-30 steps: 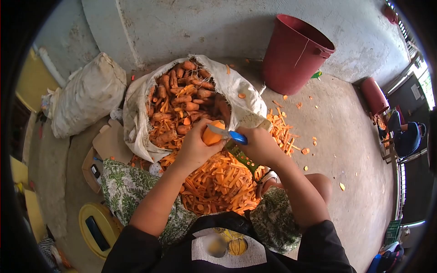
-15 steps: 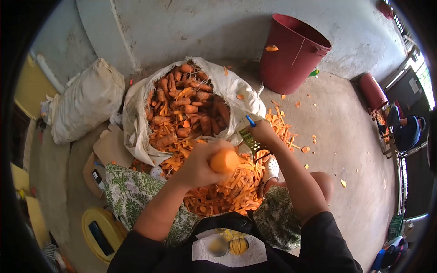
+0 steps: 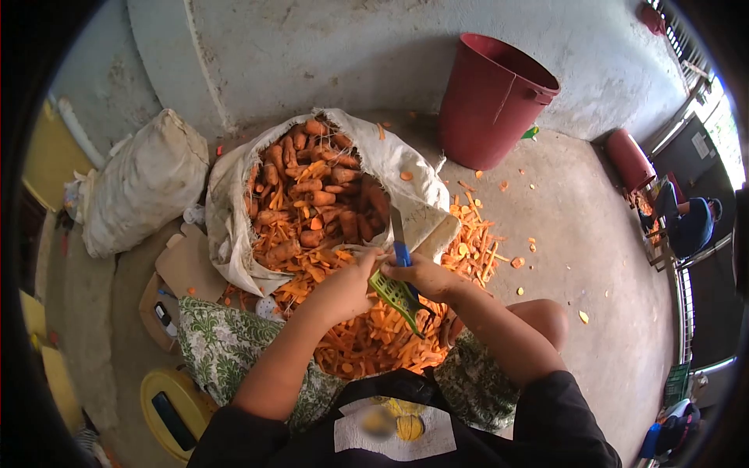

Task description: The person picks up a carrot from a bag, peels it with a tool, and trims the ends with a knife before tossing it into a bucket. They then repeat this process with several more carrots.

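The left forearm slants up from the lower left of the frame, the right forearm from the lower right. Near the centre, the left hand turns its back upward, fingers partly hidden; close beside it, the right hand is curled in a grip.
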Demonstrator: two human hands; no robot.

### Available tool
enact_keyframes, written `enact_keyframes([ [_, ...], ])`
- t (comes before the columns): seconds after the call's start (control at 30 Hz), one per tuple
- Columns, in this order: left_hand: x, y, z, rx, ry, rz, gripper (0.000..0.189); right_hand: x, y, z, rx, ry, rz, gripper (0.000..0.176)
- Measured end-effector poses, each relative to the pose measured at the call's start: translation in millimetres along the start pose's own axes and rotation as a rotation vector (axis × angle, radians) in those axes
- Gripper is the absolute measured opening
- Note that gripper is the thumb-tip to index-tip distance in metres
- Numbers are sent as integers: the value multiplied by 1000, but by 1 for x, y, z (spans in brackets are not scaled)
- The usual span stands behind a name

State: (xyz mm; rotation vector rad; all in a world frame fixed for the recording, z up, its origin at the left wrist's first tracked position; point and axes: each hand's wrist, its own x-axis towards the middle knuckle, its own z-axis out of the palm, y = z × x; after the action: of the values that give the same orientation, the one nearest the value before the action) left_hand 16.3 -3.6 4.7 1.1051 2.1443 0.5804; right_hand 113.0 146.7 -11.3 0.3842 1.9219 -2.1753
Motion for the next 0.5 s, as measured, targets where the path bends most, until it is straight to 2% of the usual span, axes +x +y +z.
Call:
enact_keyframes([
  [0.07,-4,-11,0,187,83,203,71,10,24,-6,-136,7,142,31],
  [0.1,-7,-7,-12,177,-28,148,73,10,27,-1,-197,67,232,29],
  [0.13,-8,-12,-16,179,-26,152,73,9,29,0,-198,71,229,29],
  [0.2,-8,-19,-24,233,-70,91,68,8,30,-5,-474,-13,445,30],
  [0.23,-12,-15,-32,235,-98,25,64,7,26,-14,-374,-40,527,30],
  [0.27,-12,-16,-34,237,-96,30,64,11,23,-39,-358,-120,455,30],
  [0.3,-13,-19,-34,251,-70,29,64,14,12,-70,-551,-124,327,29],
  [0.33,-13,-21,-35,264,-45,27,63,35,21,-133,-1069,-24,76,27],
  [0.37,-12,-22,-34,262,-44,29,63,26,-41,-152,-948,298,158,29],
  [0.4,-11,-24,-34,247,-49,42,62,23,-85,-191,-871,494,105,28],
  [0.43,-11,-26,-33,233,-53,54,61,1,-138,-219,-620,552,-43,32],
  [0.47,-11,-25,-32,230,-52,54,61,-16,-173,-238,-662,689,-285,37],
  [0.5,-11,-24,-33,216,-115,58,59,-31,-198,-252,-796,698,-494,27],
])
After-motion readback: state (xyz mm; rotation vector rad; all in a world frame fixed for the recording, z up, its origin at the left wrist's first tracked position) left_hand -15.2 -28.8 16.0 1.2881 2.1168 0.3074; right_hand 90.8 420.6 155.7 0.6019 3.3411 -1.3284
